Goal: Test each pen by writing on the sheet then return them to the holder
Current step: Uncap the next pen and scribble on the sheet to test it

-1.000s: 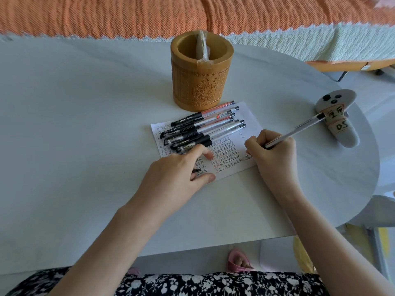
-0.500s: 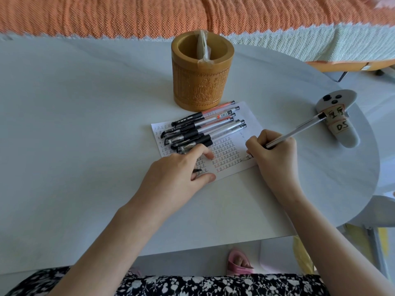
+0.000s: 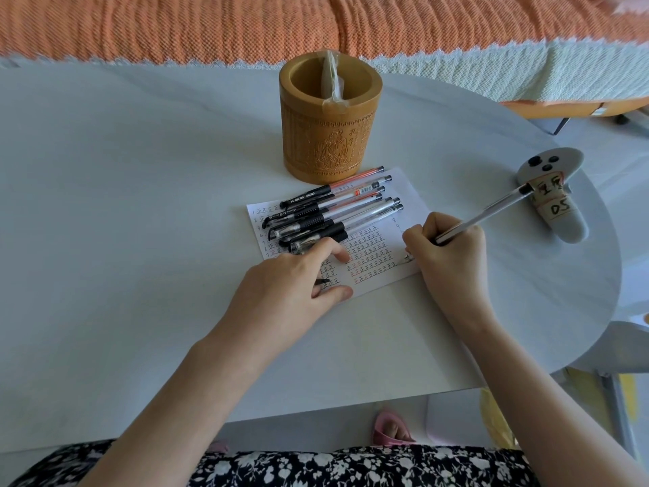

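Pen (image 3: pixel 486 213), gripped in my right hand (image 3: pixel 453 253), touches the sheet (image 3: pixel 409 193) on the counter (image 3: pixel 140 240) while my left hand (image 3: pixel 288 297) lies relaxed on that sheet beside the other pens (image 3: pixel 330 214), holder (image 3: pixel 330 135) just behind.

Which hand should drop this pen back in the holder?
Right, most likely. The right hand grips the pen, tip on the sheet. The left hand presses the sheet flat, and the holder stands just beyond.
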`<state>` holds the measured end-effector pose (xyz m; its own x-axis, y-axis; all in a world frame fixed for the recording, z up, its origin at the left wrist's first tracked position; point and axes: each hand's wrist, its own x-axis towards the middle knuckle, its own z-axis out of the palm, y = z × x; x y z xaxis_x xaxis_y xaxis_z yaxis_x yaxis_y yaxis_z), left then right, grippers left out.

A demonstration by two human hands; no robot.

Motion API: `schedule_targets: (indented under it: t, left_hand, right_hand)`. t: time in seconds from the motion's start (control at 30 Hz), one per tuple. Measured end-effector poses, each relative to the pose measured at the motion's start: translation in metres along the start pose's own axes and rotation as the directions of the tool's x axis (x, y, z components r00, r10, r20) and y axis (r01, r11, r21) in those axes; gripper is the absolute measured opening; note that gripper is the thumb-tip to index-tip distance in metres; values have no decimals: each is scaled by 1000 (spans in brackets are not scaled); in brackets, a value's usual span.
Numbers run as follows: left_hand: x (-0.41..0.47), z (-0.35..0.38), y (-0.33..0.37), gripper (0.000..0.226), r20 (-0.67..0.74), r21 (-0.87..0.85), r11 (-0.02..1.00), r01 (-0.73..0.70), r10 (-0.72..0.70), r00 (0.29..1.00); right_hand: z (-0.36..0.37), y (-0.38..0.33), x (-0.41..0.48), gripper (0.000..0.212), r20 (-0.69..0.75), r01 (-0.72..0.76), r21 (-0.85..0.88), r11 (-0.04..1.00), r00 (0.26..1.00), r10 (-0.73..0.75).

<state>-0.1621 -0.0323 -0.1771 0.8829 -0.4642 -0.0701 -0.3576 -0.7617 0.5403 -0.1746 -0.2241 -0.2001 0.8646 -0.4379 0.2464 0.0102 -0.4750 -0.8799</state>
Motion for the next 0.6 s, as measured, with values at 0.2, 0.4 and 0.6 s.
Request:
schedule_targets:
  t: [0.2,0.4,0.6]
  left_hand:
    - [-1,-1,0,29,-6,6,1000,-8,8,1000]
    - [-1,-1,2,29,-2,5,1000,8,-8,1000]
    - [-2,-2,3,27,19,-50,999,4,-3,1000]
  right_hand:
    - [0,-2,-1,36,4,-12,6,1000,1000,12]
    - [-1,-5,-1,36,7,-15,-3,1000,1000,15]
    - [-3,-6,0,33,-2,-57,37,998,998,57]
